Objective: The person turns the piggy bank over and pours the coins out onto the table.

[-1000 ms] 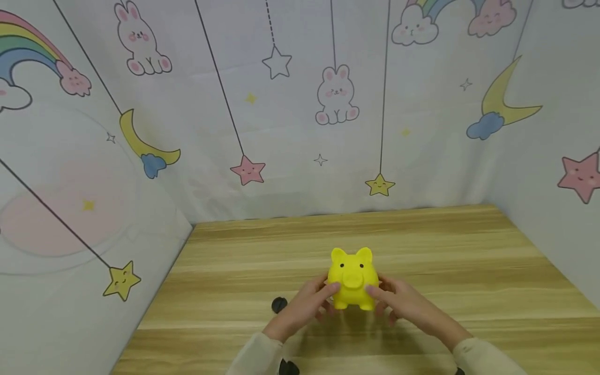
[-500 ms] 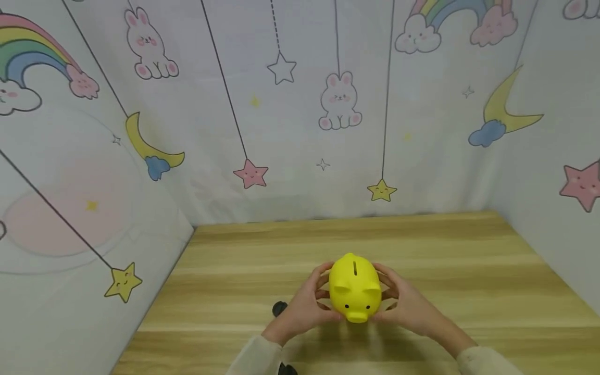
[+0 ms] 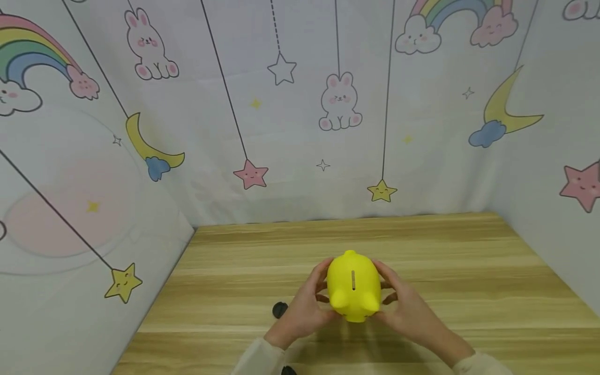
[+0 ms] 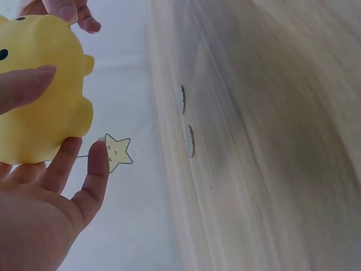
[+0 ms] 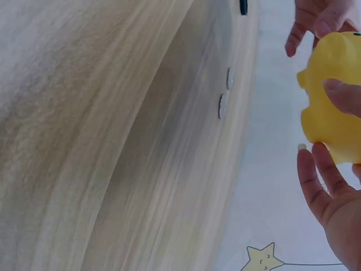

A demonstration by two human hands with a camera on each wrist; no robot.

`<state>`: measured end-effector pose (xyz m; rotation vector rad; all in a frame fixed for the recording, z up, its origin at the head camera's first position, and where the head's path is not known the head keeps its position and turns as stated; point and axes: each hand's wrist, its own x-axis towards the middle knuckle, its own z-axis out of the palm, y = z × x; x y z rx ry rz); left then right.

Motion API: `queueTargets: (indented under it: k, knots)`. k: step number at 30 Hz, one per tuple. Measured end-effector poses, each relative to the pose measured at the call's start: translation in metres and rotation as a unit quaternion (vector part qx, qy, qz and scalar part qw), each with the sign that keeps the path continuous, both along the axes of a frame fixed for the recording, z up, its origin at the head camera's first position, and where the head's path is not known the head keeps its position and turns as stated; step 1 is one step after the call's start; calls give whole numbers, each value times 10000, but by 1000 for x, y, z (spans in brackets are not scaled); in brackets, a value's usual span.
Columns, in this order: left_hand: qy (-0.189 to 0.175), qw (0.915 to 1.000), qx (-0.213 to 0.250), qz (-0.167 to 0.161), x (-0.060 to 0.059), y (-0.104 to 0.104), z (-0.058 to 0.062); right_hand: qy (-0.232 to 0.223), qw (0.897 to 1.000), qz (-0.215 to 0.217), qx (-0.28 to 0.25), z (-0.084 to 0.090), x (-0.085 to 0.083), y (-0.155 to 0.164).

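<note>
A yellow piggy bank [image 3: 353, 291] is held in the air over the table, its slotted back turned up to the head view and its snout toward the person. Tan shows through most of the coin slot [image 3: 353, 279]. My left hand [image 3: 307, 302] grips its left side, and my right hand [image 3: 405, 307] grips the right side. In the left wrist view, the thumb lies across the pig's front and fingertips support it from beneath. Below the pig, two coins, one coin [image 4: 190, 141] and another coin [image 4: 182, 100], lie on the tabletop.
A small round black piece [image 3: 280, 310] lies on the wooden table [image 3: 225, 260] beside my left wrist. A dark object [image 3: 288, 370] shows by the left sleeve. White printed cloth walls [image 3: 290, 198] stand along the table's back and sides.
The piggy bank has tipped forward in both hands: its face pointed at the head camera earlier, and now its back and slot do. The hands have turned along with it.
</note>
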<state>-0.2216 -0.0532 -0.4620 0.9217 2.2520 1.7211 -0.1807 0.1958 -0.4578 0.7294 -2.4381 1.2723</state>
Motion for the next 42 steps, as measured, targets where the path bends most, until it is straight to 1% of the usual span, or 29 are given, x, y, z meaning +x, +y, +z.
queueTargets:
  k: [3,5,10,13,14,15,16,18,19,21,22,23,24,25,28,30,32,34,36,38,40,42]
  knots:
    - [241,9996,-112,59,1,0,0,532,9983,-98,211,-2,1,-2]
    - [376,9991,-192,101,2,0,1,725,9969,-140,277,-3,1,-3]
    - [593,9976,-299,183,4,1,2,921,9952,-192,283,-6,2,-5]
    - [635,9973,-314,172,5,0,2,931,9952,-146,259,-8,3,-4]
    - [588,9978,-284,113,5,0,2,852,9960,-113,226,-7,4,-3]
    - [475,9986,-224,33,5,-1,2,711,9973,-52,172,-6,4,-2]
    - [287,9995,-131,-78,5,-3,2,513,9986,25,83,-5,5,-1]
    - [-300,9991,59,-295,5,-7,3,-169,9993,234,-225,-2,6,2]
    - [-637,9972,127,-360,4,-9,5,-611,9967,335,-423,1,6,3]
    - [-1296,9906,221,-380,4,-11,7,-1522,9844,399,-786,5,7,4]
    - [-1532,9875,181,-325,4,-11,9,-1901,9767,390,-921,8,6,5]
    - [-1700,9851,91,-241,4,-10,11,-2234,9687,351,-1021,9,6,4]
    - [-1794,9837,-27,-135,4,-8,12,-2497,9618,282,-1088,11,5,4]
    - [-1866,9824,-121,-31,4,-5,13,-2676,9570,196,-1104,12,4,3]
    - [-1968,9790,-455,287,5,3,16,-3033,9459,-58,-1153,15,0,0]
    - [-2044,9760,-598,456,7,6,16,-3239,9382,-170,-1206,15,-1,-2]
    - [-2094,9737,-715,549,8,8,16,-3416,9312,-180,-1261,16,-3,-2]
    - [-2147,9722,-751,559,8,8,16,-3516,9276,-126,-1257,16,-3,-1]
    - [-2201,9715,-710,525,8,7,14,-3616,9233,-9,-1293,16,-4,0]
    - [-2293,9707,-586,415,7,6,13,-3687,9199,123,-1329,17,-4,2]
    - [-2423,9691,-396,246,5,4,12,-3788,9147,238,-1389,18,-3,4]
    - [-2620,9649,-194,-10,4,2,13,-3904,9081,385,-1464,20,-3,6]
